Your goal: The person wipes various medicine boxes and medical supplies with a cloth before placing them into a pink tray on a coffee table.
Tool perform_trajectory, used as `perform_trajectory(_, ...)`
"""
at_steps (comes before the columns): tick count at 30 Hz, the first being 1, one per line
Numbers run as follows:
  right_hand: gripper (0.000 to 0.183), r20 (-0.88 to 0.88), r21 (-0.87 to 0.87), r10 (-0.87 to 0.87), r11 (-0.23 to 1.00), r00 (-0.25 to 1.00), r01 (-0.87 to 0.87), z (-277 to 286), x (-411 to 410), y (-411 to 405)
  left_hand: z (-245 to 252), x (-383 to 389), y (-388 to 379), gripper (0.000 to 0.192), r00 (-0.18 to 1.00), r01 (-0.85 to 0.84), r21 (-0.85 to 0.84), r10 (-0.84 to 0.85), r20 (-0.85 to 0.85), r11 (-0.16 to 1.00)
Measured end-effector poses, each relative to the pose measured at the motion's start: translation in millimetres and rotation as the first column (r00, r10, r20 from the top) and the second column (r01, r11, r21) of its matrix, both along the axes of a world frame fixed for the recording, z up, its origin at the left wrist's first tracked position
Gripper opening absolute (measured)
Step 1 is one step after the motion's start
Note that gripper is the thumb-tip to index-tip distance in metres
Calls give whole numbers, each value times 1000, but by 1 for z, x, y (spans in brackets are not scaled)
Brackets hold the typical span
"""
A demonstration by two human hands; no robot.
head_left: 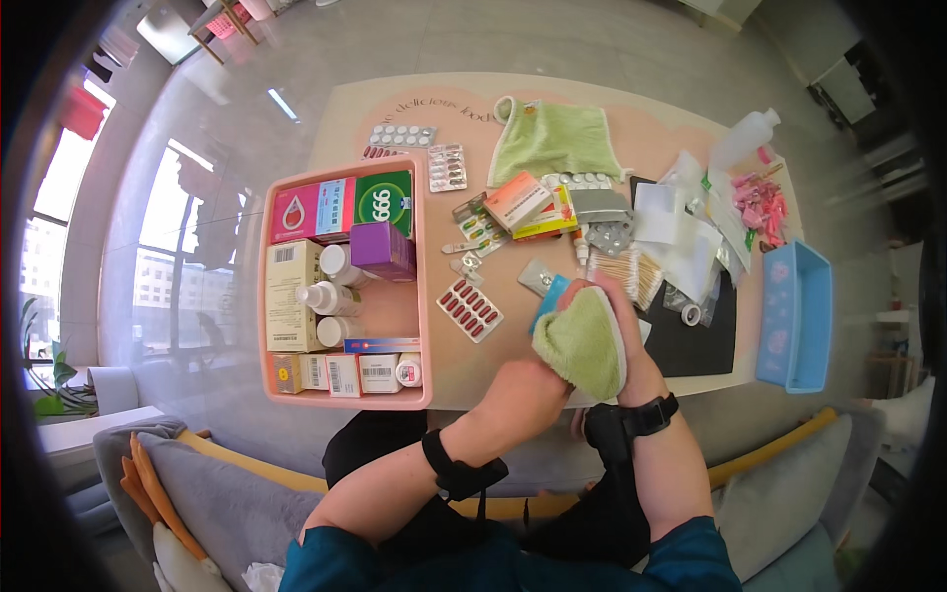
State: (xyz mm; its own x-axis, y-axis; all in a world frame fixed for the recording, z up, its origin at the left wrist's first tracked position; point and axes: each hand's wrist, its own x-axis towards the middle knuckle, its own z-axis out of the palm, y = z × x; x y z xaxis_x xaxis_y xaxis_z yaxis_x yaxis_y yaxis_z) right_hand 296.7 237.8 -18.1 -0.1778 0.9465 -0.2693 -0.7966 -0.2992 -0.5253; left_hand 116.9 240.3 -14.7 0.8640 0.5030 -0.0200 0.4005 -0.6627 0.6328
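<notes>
Above the table's front edge, my right hand (pixel 629 333) is wrapped around a folded light green cloth (pixel 584 344). My left hand (pixel 536 385) is closed at the cloth's lower left side, its fingers mostly hidden. A flat blue item (pixel 549 303) sticks out beyond the cloth by the right fingertips; what it is and which hand bears it are unclear. Left of the hands lies a blister pack of dark red capsules (pixel 470 309). Just beyond them are a small silvery packet (pixel 536 276) and a bundle of cotton swabs (pixel 627 274).
A pink tray (pixel 423 296) at left holds medicine boxes and white bottles. Medicine boxes (pixel 520 202) and blister packs lie mid-table before another green cloth (pixel 558 137). Right are a black mat (pixel 710 351), plastic bags, pink clips (pixel 762 203), a clear bottle (pixel 743 139) and a blue bin (pixel 795 318).
</notes>
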Motion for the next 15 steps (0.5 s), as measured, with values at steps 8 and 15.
perform_trajectory(8, 48, 402, -275, -191, 908, 895, 317, 16, -34, 45, 8, -8, 8, 18, 999, -42, -157, 38, -30, 987)
perform_trajectory(15, 44, 523, -153, -224, 925, 823, 349, -35, -36, 72, 9, -24, 27, 23, 988, -151, -186, 139, -73, 971)
